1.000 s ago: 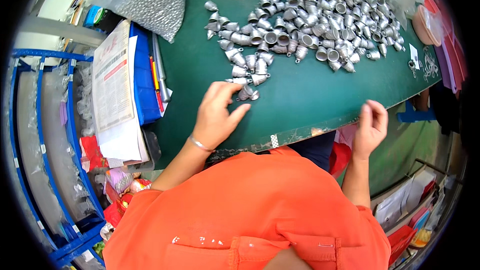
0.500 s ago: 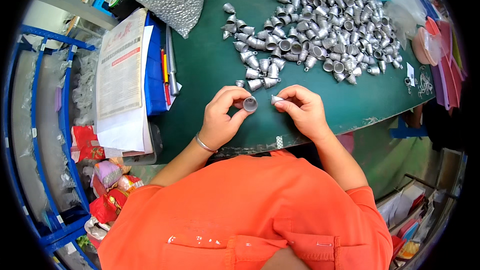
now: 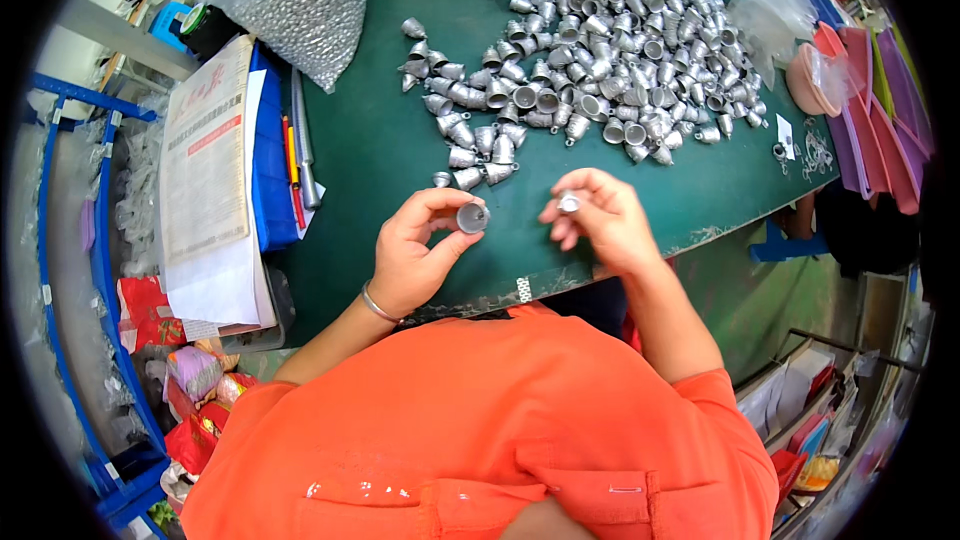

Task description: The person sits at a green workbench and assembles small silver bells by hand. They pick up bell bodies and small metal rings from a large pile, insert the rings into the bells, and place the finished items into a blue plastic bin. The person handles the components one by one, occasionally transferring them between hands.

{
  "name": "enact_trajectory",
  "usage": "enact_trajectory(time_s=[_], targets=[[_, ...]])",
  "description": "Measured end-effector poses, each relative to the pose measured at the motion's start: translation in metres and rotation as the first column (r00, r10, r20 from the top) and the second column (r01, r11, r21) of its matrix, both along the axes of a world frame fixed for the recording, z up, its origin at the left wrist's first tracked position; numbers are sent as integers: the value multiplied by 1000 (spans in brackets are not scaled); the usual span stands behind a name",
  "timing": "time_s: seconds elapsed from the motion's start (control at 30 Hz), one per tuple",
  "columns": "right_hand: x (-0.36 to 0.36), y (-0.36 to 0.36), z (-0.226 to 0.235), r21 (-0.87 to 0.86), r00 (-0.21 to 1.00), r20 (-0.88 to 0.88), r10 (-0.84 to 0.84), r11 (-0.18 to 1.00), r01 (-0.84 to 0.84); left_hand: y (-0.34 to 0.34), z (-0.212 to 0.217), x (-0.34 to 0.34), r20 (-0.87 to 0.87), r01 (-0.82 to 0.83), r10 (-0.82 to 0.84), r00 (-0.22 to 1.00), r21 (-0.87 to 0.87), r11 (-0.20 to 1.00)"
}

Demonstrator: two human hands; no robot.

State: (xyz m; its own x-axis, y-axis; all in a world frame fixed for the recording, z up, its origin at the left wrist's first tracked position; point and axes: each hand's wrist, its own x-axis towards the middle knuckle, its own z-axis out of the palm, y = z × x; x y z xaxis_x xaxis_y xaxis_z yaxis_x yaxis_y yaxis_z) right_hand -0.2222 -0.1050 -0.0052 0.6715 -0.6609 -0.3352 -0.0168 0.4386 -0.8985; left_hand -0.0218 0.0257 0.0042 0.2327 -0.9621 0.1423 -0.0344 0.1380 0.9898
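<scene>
My left hand (image 3: 412, 252) is closed on a silver metal bell (image 3: 472, 218), pinched by thumb and fingers with its hollow mouth toward me. To its right my right hand (image 3: 612, 222) pinches a small shiny silver piece (image 3: 569, 202); its exact kind is too small to make out. Both hands are above the near edge of the green table (image 3: 365, 155), apart from each other. Just beyond the left hand lie several loose bells (image 3: 467, 178). Behind them spreads a large heap of similar bells (image 3: 600, 50), many showing a small loop on top.
A clear bag of small silver beads (image 3: 305, 20) lies at the far left. Nearer are a blue bin (image 3: 272, 165), papers (image 3: 208, 155) and pens (image 3: 294, 165). On the right are metal rings (image 3: 817, 152), a pink container (image 3: 808, 82) and coloured trays (image 3: 870, 140).
My right hand has drawn away from the bell to the right and turned, so the small piece shows its shiny end. The left hand keeps its bell. The whole view has shifted slightly.
</scene>
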Motion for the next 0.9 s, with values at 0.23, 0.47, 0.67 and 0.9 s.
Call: enact_trajectory(time_s=[0.23, 0.47, 0.67, 0.9], targets=[[-21, -22, 4, -915, 826, -364, -431, 332, -230, -4, 2, 3, 163, -36, 52, 985, -102, 994], [37, 2, 13, -926, 966, -227, -123, 335, -175, 0, 7, 11, -703, 99, -24, 711, 67, 993], [65, 4, -1, -935, 939, -325, -114, 187, -301, 1, 9, 18, -817, 152, -43, 575, 55, 987], [53, 0, -6, -967, 965, -194, -176, 199, -158, -4, 5, 16, -810, 174, -45, 584, 71, 982]])
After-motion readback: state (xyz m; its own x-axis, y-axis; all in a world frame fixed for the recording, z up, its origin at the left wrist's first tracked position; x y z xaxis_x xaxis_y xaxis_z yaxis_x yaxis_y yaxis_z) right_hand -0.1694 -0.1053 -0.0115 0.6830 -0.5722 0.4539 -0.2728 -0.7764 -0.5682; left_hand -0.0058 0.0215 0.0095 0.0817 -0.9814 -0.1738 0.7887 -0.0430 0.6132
